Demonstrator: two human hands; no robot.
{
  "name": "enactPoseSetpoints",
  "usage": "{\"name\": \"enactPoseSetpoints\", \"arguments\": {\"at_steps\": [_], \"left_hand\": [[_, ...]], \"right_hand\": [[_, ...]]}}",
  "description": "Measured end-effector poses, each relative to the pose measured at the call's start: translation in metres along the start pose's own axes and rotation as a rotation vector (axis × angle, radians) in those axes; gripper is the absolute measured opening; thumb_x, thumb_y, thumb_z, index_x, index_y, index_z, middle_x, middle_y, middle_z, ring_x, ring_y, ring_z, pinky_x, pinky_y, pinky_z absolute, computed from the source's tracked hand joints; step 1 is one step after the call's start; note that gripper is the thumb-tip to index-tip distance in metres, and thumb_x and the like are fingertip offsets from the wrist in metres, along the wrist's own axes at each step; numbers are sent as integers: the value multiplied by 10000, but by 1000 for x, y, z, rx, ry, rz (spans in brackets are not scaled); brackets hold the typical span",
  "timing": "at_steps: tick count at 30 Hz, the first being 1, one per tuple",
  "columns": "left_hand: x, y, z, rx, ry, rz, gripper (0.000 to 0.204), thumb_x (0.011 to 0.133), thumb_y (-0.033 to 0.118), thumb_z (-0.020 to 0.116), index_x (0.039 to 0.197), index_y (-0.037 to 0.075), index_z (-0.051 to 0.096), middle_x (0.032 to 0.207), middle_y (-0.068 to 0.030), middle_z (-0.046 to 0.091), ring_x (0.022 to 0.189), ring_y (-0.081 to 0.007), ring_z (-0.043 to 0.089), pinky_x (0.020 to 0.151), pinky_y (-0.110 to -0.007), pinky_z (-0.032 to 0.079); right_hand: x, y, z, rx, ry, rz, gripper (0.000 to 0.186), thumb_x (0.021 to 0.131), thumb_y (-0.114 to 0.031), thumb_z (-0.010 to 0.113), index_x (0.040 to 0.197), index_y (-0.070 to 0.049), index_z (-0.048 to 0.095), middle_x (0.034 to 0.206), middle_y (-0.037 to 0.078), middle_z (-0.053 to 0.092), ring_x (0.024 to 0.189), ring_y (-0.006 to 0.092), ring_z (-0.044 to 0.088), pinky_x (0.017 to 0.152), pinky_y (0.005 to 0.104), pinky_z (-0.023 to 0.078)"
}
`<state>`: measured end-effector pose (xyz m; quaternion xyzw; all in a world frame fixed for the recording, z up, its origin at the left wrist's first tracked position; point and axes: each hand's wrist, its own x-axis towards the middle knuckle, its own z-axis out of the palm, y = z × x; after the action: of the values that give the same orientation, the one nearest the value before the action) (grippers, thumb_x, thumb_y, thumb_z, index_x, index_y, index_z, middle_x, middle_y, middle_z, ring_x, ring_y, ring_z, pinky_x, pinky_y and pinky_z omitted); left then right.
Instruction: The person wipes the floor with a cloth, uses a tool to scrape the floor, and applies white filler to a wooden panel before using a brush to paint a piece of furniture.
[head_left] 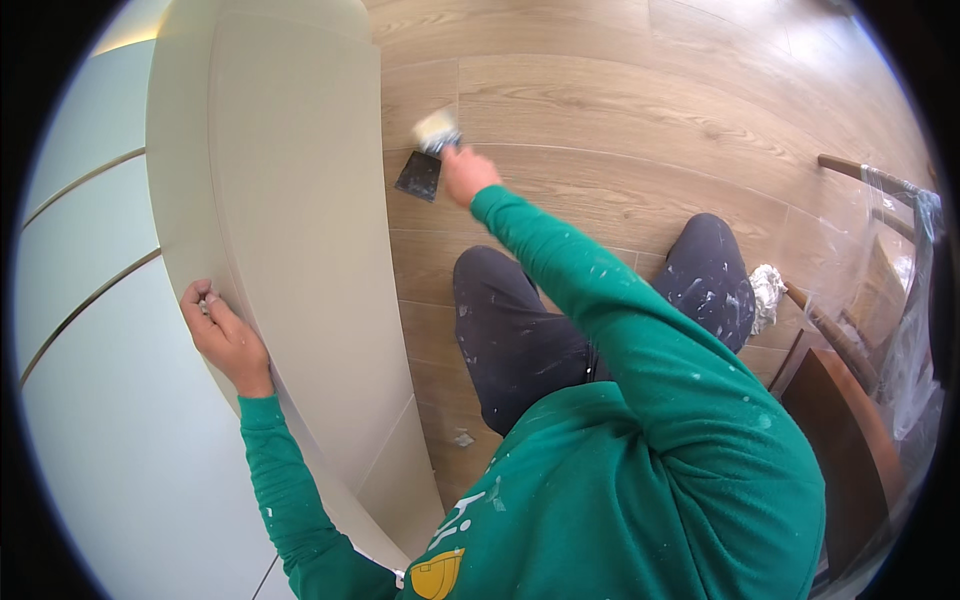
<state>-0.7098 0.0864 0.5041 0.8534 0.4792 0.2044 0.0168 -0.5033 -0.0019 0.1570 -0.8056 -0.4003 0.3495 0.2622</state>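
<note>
Out over the wood floor, my right hand (468, 176) is closed around the handle of a paintbrush (437, 132). Its pale bristles point away from me and are slightly blurred. Just below the brush is a flat black square piece (419, 176), close to the foot of the beige panelled surface (300, 180). My left hand (230, 342) rests at the left edge of that surface, fingers curled in. Something small and whitish shows between the thumb and fingers, too small to name.
White panels (90, 220) with dark gaps line the far left. On the right stand wooden furniture (840, 430) and clear plastic sheeting (915, 330). A crumpled white wad (767, 298) lies beside my right knee. A small pale scrap (464, 439) is on the floor (600, 110).
</note>
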Motion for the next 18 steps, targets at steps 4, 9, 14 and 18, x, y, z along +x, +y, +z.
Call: {"name": "enactPoseSetpoints", "arguments": {"at_steps": [4,9,14,18], "left_hand": [[-4,-8,-4,5,-1,-18,229,1015,58,408,1146,-23,579,1089,-103,621,957,-215,566,865,-323,466],[-2,-5,-2,11,-7,-41,236,1029,81,401,1162,-20,568,1103,-101,606,973,-206,555,895,-328,456],[-3,5,-4,-43,-40,-152,234,1042,105,396,1169,-12,555,1114,-90,583,996,-209,545,922,-338,444],[-4,12,-2,-43,-45,-153,234,1045,117,389,1169,-7,545,1126,-85,565,1007,-208,533,920,-344,438]], "right_hand": [[-38,-25,24,79,-99,-71,262,915,-103,508,1155,-9,555,1076,293,625,932,464,680,805,551,561],[-27,12,-11,169,199,78,327,889,-56,535,1210,6,521,1095,284,585,914,467,669,802,539,558],[45,-5,11,177,365,-70,386,907,-48,538,1287,5,497,1065,240,570,887,417,682,757,487,579],[46,-44,90,48,139,-131,389,935,-96,505,1315,-16,484,1068,227,573,725,354,697,608,475,579]]}}
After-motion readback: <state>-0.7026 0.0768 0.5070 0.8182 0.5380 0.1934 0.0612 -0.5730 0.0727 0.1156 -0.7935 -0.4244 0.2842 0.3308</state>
